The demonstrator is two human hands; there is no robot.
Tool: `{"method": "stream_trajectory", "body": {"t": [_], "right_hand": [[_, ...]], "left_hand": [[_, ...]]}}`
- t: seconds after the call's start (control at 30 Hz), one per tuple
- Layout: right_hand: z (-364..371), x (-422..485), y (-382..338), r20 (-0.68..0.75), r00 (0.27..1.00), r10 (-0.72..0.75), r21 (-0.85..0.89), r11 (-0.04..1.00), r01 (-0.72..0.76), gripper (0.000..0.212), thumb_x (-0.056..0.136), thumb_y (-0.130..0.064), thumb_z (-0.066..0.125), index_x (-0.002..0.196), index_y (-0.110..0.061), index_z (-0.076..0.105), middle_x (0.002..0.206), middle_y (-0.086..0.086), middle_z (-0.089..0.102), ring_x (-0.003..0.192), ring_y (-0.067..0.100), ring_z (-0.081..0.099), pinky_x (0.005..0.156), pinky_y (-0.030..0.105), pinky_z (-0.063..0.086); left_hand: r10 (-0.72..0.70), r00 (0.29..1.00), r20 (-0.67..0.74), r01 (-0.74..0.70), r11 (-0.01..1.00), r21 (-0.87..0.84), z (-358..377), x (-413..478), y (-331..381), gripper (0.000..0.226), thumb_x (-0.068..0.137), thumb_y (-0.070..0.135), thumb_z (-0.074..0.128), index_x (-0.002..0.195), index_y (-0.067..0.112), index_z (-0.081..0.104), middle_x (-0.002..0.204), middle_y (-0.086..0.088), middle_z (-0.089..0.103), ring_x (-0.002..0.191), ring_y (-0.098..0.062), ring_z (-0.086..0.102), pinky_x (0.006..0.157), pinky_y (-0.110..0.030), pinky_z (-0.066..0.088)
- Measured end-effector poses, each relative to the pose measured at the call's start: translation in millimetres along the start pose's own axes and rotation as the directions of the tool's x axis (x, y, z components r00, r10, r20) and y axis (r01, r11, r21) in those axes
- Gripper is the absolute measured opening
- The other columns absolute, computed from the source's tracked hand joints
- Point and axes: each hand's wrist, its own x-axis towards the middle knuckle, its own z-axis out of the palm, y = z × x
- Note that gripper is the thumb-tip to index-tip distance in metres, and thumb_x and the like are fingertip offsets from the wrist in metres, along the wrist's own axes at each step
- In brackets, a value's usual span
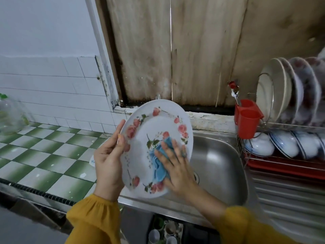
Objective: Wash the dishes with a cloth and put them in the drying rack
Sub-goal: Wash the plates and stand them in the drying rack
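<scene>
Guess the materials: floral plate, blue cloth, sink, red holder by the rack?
The floral plate: glossy white glazed ceramic or melamine, can't tell which; printed roses, smooth sheen. The blue cloth: soft woven or microfibre textile, matte, folds and creases. The sink: brushed stainless steel, grey metallic reflections. The red holder: moulded plastic, uniform opaque colour, slight gloss.

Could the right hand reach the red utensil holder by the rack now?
Probably yes: only open sink lies between the right hand and the red utensil holder. It is pressing the cloth on the plate, though, so that comes off first.
</scene>
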Motion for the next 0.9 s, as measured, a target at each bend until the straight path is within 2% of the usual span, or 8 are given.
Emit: {"method": "stream_trajectory", "body": {"t": [0.13,0.23,0.3,0.4,0.53,0.67,0.8,0.9], "right_hand": [[-30,43,45,-0.225,0.834,0.504,0.047,0.861,-0.507,0.063,0.100,-0.048,0.027,0.155,-0.029,0.005,0.163,0.003,-0.001,0.150,0.031,-0.010,0.115,0.066,0.006],[-57,91,37,-0.477,0.665,0.575,0.189,0.806,-0.561,0.064,0.097,-0.033,0.035,0.153,-0.008,0.017,0.161,0.019,0.010,0.148,0.035,-0.001,0.114,0.066,0.008],[-62,104,11,-0.504,0.702,0.503,0.223,0.861,-0.458,0.062,0.100,-0.036,0.031,0.153,-0.006,0.016,0.161,0.017,0.007,0.149,0.036,-0.003,0.117,0.063,0.005],[-44,78,-31,-0.354,0.887,0.295,0.116,0.955,-0.271,0.059,0.104,-0.047,0.018,0.156,-0.023,0.005,0.163,-0.002,-0.006,0.150,0.033,-0.003,0.120,0.055,0.001],[-14,1,7,-0.125,0.984,0.127,-0.136,0.980,-0.144,0.062,0.102,-0.047,0.027,0.156,-0.032,0.000,0.164,-0.005,-0.004,0.150,0.033,-0.001,0.119,0.056,0.004],[-41,-5,72,-0.306,0.805,0.509,-0.109,0.821,-0.561,0.069,0.095,-0.032,0.035,0.156,-0.032,0.003,0.164,0.001,0.002,0.150,0.032,-0.005,0.115,0.066,0.009],[-89,53,83,-0.583,0.573,0.576,0.000,0.705,-0.709,0.062,0.096,-0.027,0.033,0.153,-0.008,0.018,0.162,0.016,0.009,0.149,0.036,-0.001,0.120,0.055,0.004],[-96,77,48,-0.575,0.627,0.526,0.040,0.783,-0.620,0.060,0.099,-0.029,0.032,0.154,-0.010,0.017,0.162,0.011,0.007,0.150,0.034,0.001,0.122,0.042,-0.003]], "left_hand": [[-0.025,0.990,0.135,0.017,0.998,0.062,8,-3,-4,0.052,0.071,0.043,0.074,0.119,0.022,0.069,0.105,0.008,0.074,0.097,-0.011,0.070,0.077,-0.023,0.057],[-0.022,0.963,0.270,-0.007,0.994,0.105,28,-6,-11,0.026,0.078,0.038,0.067,0.103,0.042,0.072,0.109,0.007,0.073,0.104,-0.013,0.068,0.082,-0.022,0.056],[-0.010,0.948,0.319,-0.034,0.991,0.129,40,-6,-16,0.028,0.084,0.024,0.060,0.103,0.040,0.074,0.115,0.007,0.071,0.112,-0.014,0.065,0.090,-0.024,0.054],[0.016,0.950,0.312,-0.053,0.992,0.110,48,4,-19,0.032,0.084,0.018,0.058,0.112,0.026,0.069,0.118,0.008,0.068,0.116,-0.013,0.063,0.096,-0.027,0.051],[-0.023,0.972,0.234,0.014,0.999,0.041,46,25,-20,0.029,0.080,0.022,0.061,0.105,0.035,0.071,0.108,0.010,0.073,0.105,-0.012,0.068,0.085,-0.026,0.056],[-0.084,0.954,0.288,0.072,0.996,0.054,53,31,-20,0.037,0.080,0.023,0.059,0.116,0.023,0.066,0.101,0.008,0.075,0.089,-0.009,0.071,0.071,-0.023,0.058],[-0.096,0.905,0.414,0.098,0.995,0.016,71,26,-28,0.037,0.081,0.018,0.057,0.117,0.021,0.065,0.102,0.008,0.074,0.090,-0.009,0.071,0.071,-0.021,0.058],[-0.117,0.873,0.474,0.125,0.992,0.014,87,16,-32,0.036,0.082,0.017,0.057,0.117,0.022,0.065,0.109,0.009,0.072,0.100,-0.010,0.069,0.076,-0.019,0.056]]}}
